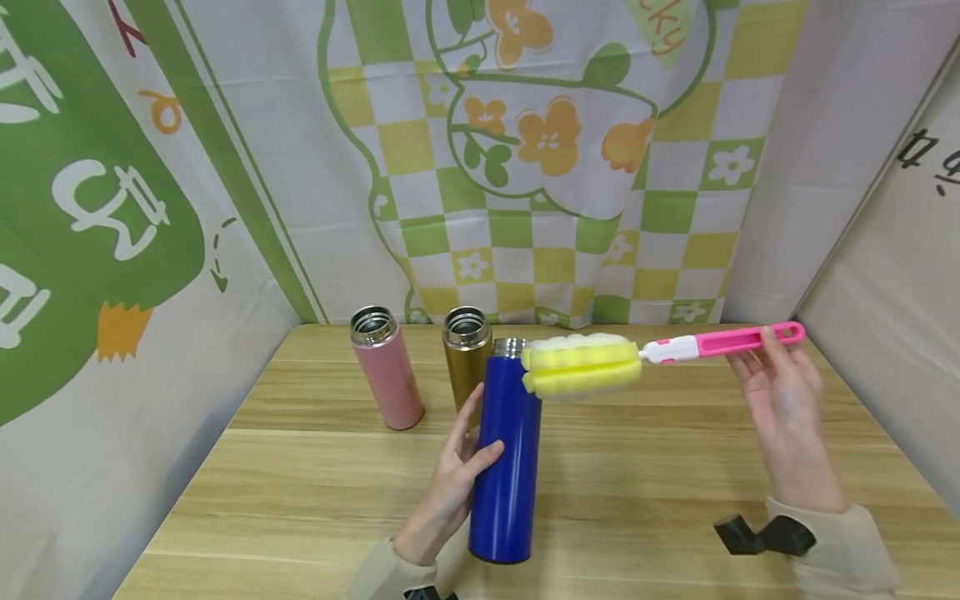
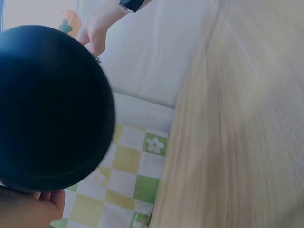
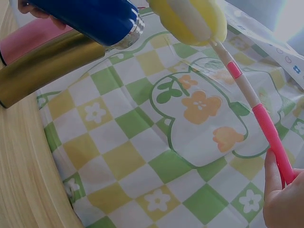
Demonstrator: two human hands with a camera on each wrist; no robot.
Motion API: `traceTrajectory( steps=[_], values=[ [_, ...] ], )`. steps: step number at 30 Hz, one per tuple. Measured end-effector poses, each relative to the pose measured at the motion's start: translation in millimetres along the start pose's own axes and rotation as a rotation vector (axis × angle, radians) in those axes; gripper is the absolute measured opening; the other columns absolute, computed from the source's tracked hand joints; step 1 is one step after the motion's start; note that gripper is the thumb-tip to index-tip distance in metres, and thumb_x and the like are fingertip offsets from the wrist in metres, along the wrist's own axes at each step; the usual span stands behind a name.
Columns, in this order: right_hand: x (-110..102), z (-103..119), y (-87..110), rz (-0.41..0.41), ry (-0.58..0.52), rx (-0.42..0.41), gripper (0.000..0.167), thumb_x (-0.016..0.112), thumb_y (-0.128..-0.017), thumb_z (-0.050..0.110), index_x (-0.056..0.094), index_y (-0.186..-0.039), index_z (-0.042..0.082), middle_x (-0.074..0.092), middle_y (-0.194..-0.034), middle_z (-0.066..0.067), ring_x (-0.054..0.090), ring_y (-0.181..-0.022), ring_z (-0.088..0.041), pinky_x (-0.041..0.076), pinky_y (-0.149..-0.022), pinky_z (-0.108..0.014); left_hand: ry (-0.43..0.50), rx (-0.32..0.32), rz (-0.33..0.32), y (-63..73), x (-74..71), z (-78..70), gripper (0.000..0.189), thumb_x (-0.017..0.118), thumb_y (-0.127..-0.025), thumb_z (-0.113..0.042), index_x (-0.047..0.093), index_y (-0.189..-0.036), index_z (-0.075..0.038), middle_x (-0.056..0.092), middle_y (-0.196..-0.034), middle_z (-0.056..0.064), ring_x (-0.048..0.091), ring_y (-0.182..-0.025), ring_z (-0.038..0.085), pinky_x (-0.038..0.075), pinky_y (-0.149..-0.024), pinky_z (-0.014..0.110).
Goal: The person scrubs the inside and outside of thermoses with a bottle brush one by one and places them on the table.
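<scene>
My left hand grips a blue vacuum flask by its side, raised above the table. The flask has no lid, and its steel neck shows. In the left wrist view its dark round base fills much of the left side. My right hand holds a bottle brush by the end of its pink handle. The brush lies nearly level, its yellow and white sponge head pointing left. In the head view the sponge tip overlaps the flask's upper right edge; whether they touch I cannot tell.
A pink flask and a gold flask, both without lids, stand upright on the wooden table behind and left of the blue one. A printed checkered cloth hangs along the table's back edge, with pale cloth walls on both sides.
</scene>
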State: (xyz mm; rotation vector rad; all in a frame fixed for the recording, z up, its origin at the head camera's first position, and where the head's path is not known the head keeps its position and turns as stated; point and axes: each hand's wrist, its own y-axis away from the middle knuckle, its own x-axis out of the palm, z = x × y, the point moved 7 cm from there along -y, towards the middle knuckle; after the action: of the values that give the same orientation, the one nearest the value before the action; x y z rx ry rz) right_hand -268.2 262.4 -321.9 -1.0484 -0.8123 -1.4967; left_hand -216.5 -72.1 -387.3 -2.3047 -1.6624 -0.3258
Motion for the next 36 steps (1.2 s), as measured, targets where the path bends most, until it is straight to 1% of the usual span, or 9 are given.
traceTrajectory(
  steps=[7, 11, 16, 23, 27, 31, 36],
  values=[
    [3.5, -2.4, -1.3, 0.015, -0.017, -0.018, 0.010, 0.051, -0.084, -0.007, 0.046, -0.091, -0.001, 0.058, -0.081, -0.018, 0.062, -0.075, -0.032, 0.048, -0.078, -0.038, 0.021, 0.055, 0.046, -0.5, 6.7, -4.0, 0.074, 0.055, -0.084, -0.001, 0.014, -0.142, -0.020, 0.030, -0.135, 0.024, 0.044, -0.115, 0.022, 0.038, -0.092, 0.038],
    [4.7, -3.7, -1.9, 0.018, -0.008, -0.028, 0.010, 0.051, -0.084, -0.007, 0.046, -0.091, -0.001, 0.058, -0.080, -0.018, 0.062, -0.074, -0.033, 0.049, -0.077, -0.039, 0.039, 0.080, 0.074, -2.2, 9.6, -6.0, 0.078, 0.057, -0.082, -0.001, 0.011, -0.142, -0.020, 0.029, -0.135, 0.024, 0.043, -0.116, 0.022, 0.038, -0.092, 0.039],
    [3.6, -3.6, -1.4, 0.021, 0.019, -0.028, 0.010, 0.051, -0.084, -0.007, 0.046, -0.091, -0.001, 0.057, -0.081, -0.017, 0.062, -0.075, -0.032, 0.048, -0.078, -0.038, 0.054, 0.084, 0.090, -5.5, 11.4, -7.0, 0.080, 0.058, -0.082, 0.000, 0.010, -0.142, -0.021, 0.029, -0.135, 0.024, 0.042, -0.116, 0.024, 0.038, -0.092, 0.040],
    [-0.9, -5.3, 0.9, 0.025, 0.076, 0.001, 0.011, 0.052, -0.083, -0.006, 0.047, -0.093, -0.001, 0.055, -0.086, -0.015, 0.061, -0.079, -0.029, 0.047, -0.081, -0.036, 0.057, 0.077, 0.069, -9.8, 11.3, -7.3, 0.079, 0.057, -0.082, 0.000, 0.011, -0.142, -0.022, 0.028, -0.136, 0.022, 0.042, -0.116, 0.024, 0.037, -0.093, 0.040],
    [-4.1, -7.7, 2.2, 0.041, 0.120, 0.024, 0.010, 0.051, -0.084, -0.005, 0.048, -0.093, -0.002, 0.056, -0.088, -0.014, 0.061, -0.080, -0.028, 0.048, -0.081, -0.034, 0.059, 0.089, 0.059, -12.8, 10.4, -9.6, 0.079, 0.057, -0.081, 0.001, 0.011, -0.142, -0.021, 0.028, -0.136, 0.023, 0.044, -0.114, 0.024, 0.037, -0.093, 0.041],
    [-8.2, -9.4, 3.1, 0.055, 0.180, 0.038, 0.007, 0.051, -0.085, -0.004, 0.050, -0.092, -0.002, 0.056, -0.087, -0.013, 0.061, -0.079, -0.025, 0.049, -0.079, -0.033, 0.060, 0.086, 0.052, -15.7, 10.2, -11.5, 0.079, 0.056, -0.081, 0.002, 0.011, -0.142, -0.022, 0.025, -0.138, 0.022, 0.041, -0.117, 0.024, 0.036, -0.095, 0.040],
    [-11.4, -11.3, 5.2, 0.091, 0.280, 0.065, 0.007, 0.051, -0.085, -0.003, 0.052, -0.092, 0.000, 0.058, -0.085, -0.011, 0.061, -0.078, -0.021, 0.049, -0.077, -0.030, 0.082, 0.084, 0.037, -18.9, 10.4, -13.1, 0.078, 0.053, -0.083, 0.003, 0.012, -0.142, -0.025, 0.025, -0.139, 0.020, 0.036, -0.121, 0.027, 0.034, -0.097, 0.040]
  ],
)
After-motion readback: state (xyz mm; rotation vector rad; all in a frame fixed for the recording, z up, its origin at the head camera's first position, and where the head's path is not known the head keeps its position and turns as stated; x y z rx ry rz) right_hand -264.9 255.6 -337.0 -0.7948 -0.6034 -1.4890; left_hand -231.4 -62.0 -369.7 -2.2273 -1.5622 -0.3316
